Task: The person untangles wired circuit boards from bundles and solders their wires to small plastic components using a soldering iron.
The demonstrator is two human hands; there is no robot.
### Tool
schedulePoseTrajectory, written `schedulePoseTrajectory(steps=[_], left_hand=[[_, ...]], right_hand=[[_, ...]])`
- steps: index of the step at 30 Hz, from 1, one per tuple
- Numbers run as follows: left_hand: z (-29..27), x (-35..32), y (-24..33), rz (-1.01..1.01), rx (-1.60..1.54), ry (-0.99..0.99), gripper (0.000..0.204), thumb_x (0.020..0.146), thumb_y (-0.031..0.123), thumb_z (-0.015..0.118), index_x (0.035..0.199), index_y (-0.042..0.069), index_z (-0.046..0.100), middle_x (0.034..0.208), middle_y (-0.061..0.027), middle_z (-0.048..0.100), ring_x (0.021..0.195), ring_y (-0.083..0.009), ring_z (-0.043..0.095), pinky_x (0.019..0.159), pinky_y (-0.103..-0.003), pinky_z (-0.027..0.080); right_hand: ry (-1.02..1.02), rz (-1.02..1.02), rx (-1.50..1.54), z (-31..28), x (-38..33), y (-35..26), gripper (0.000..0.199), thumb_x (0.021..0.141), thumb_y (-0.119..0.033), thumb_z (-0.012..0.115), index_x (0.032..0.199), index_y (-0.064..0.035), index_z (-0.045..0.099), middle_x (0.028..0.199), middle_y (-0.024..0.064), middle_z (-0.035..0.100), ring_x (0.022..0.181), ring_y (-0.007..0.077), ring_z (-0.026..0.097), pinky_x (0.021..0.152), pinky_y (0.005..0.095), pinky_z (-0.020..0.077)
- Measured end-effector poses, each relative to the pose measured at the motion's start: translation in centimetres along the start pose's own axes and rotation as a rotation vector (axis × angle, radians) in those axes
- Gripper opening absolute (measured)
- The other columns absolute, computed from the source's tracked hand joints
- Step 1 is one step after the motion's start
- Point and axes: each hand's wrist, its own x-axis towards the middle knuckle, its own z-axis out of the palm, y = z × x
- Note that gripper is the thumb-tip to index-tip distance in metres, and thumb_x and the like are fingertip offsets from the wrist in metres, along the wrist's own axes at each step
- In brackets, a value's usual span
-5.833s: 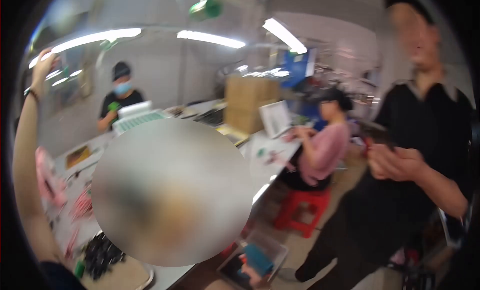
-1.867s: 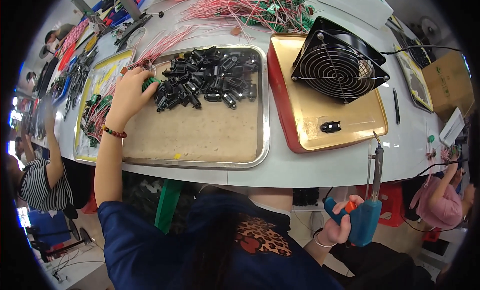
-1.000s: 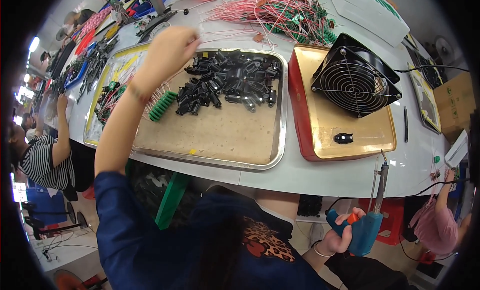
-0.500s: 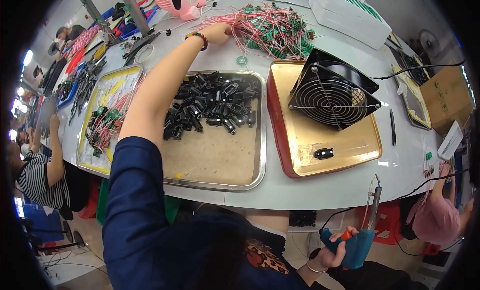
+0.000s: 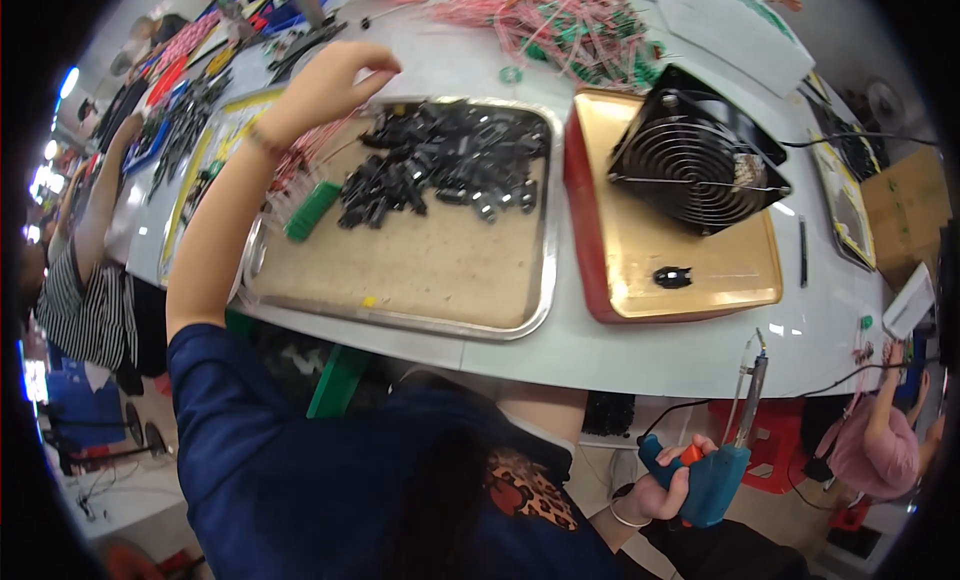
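My left hand (image 5: 325,80) hangs raised above the far left corner of the steel tray (image 5: 500,325), fingers curled with thumb and fingertips drawn together; a bunch of thin red wires (image 5: 300,160) trails down below the wrist, though I cannot tell whether the pinch actually holds them. A green connector block (image 5: 312,210) lies just inside the tray's left rim, its long axis running diagonally, near end toward me and left, far end toward the heap of black parts (image 5: 440,170) piled across the tray's far half.

My right hand (image 5: 665,490) sits low, well off the tray's near right corner and below the table edge, wrapped tight around the teal soldering gun (image 5: 715,475). Its long axis stands nearly upright, the metal tip (image 5: 757,355) pointing up and away toward the table edge, leaning slightly right.

To do this well, I judge I should keep that tip clear of my lap and of the cable, and lift any wires straight up so they don't drag the black parts along.

Right of the tray, touching nearly edge to edge, stands the gold tray (image 5: 700,280) with the black fan (image 5: 695,160) on its far half and one small black part (image 5: 672,276) near its middle.
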Motion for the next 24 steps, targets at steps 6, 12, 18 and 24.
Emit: schedulePoseTrajectory(steps=[6, 12, 18, 24], left_hand=[[-5.0, -14.2, 8.7, -0.419, 0.014, -0.007, 0.023, 0.076, 0.018, 0.069, 0.091, 0.001, 0.063, 0.085, -0.0116, 0.064, 0.081, -0.0261, 0.061, 0.073, -0.034, 0.047], [-2.0, -17.0, 10.9, -0.584, 0.137, 0.093, 0.032, 0.071, 0.023, 0.074, 0.091, 0.002, 0.06, 0.077, -0.009, 0.058, 0.075, -0.0238, 0.057, 0.068, -0.034, 0.045], [-3.3, -13.9, 9.4, -0.387, 0.209, 0.174, 0.021, 0.078, 0.021, 0.069, 0.084, 0.003, 0.06, 0.077, -0.0085, 0.06, 0.075, -0.0251, 0.057, 0.068, -0.036, 0.044], [2.4, -0.7, 4.4, -0.124, -0.349, 0.015, 0.021, 0.083, 0.018, 0.061, 0.097, 0.002, 0.064, 0.092, -0.0137, 0.066, 0.083, -0.0268, 0.063, 0.077, -0.035, 0.049]], right_hand=[[-0.023, 0.031, 0.017, 1.6, 1.0, 0.4, 0.049, 0.071, -0.015, 0.052, 0.112, 0.0114, 0.043, 0.11, 0.0214, 0.052, 0.059, 0.0164, 0.05, 0.054, 0.0263, 0.0411], [-0.113, 0.018, 0.051, 3.2, 1.8, 0.5, 0.048, 0.071, -0.014, 0.052, 0.112, 0.0112, 0.045, 0.11, 0.022, 0.053, 0.057, 0.0159, 0.05, 0.054, 0.0252, 0.0412], [-0.131, -0.015, 0.025, 3.6, 1.8, 0.2, 0.048, 0.071, -0.014, 0.052, 0.111, 0.0118, 0.048, 0.108, 0.0221, 0.053, 0.057, 0.0169, 0.05, 0.056, 0.0256, 0.0415], [-0.122, -0.027, -0.006, 3.1, 1.1, -0.3, 0.051, 0.071, -0.015, 0.052, 0.115, 0.0101, 0.045, 0.107, 0.0194, 0.052, 0.057, 0.0156, 0.048, 0.057, 0.0281, 0.0405]])
